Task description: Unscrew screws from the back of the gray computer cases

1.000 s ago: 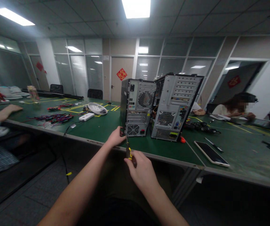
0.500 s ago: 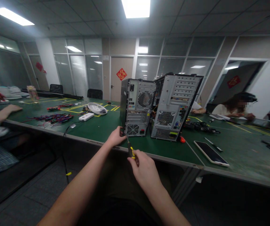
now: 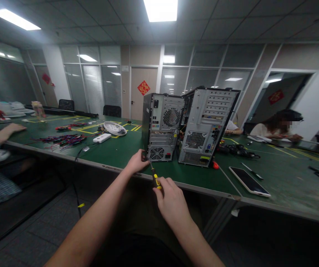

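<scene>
A screwdriver [image 3: 155, 178] with a black and yellow handle is held in my right hand [image 3: 173, 198], fingers closed around the handle's rear. Its thin shaft points up and away, its tip at the lower left rear corner of the smaller computer tower [image 3: 161, 139]. At that same corner my left hand [image 3: 137, 162] is closed, curled against the case with the thumb beside the screwdriver shaft. Exactly where the tip rests is too small to tell. The tower stands upright, its rear panel with fan grille and ports facing me.
A larger computer tower [image 3: 204, 128] stands close on the right, a red-orange object [image 3: 215, 165] at its foot. Further right lie a phone [image 3: 249, 181] and a pen-like tool [image 3: 252, 171]. Leftward are bundled wires [image 3: 63, 141], a white basket [image 3: 115, 128] and a white device [image 3: 102, 138]. Other people sit around.
My right hand has shifted slightly to the right, and the screwdriver handle has turned a little in its grip. My left hand and the towers have stayed in place.
</scene>
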`<action>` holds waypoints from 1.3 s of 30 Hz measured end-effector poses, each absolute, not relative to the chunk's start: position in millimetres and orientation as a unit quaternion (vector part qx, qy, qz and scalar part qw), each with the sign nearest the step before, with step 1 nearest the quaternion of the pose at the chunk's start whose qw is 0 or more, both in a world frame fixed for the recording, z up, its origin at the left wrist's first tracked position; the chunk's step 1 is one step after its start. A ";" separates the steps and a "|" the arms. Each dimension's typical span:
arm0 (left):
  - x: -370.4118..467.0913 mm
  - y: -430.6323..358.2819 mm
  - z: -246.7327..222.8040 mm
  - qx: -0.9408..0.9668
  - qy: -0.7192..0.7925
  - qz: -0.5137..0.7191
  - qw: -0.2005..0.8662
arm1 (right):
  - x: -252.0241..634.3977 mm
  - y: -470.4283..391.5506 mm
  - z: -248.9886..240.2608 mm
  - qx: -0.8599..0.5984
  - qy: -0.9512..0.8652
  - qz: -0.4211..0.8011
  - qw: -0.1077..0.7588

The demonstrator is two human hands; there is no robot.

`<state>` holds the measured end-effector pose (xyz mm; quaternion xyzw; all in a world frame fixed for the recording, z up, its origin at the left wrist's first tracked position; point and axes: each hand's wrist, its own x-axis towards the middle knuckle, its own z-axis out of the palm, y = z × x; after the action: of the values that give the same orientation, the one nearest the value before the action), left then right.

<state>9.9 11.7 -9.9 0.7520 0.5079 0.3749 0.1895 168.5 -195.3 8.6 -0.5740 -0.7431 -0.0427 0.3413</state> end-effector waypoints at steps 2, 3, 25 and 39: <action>10.0 11.6 -10.0 0.753 0.507 0.375 0.189 | 168.2 -193.8 9.0 -0.579 -0.735 -0.016 0.352; 10.0 11.4 -9.9 0.753 0.507 0.375 0.189 | 168.0 -192.6 8.9 -0.582 -0.729 0.000 0.360; 9.4 11.2 -10.1 0.748 0.510 0.379 0.190 | 170.4 -193.7 7.2 -0.600 -0.738 -0.063 0.303; 10.1 9.7 -8.7 0.746 0.508 0.386 0.190 | 170.0 -194.3 8.5 -0.612 -0.733 -0.073 0.287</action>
<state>10.1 9.7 -8.7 0.7464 0.5075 0.3862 0.1904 170.0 -194.3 8.5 -0.6118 -0.7333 -0.0733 0.2874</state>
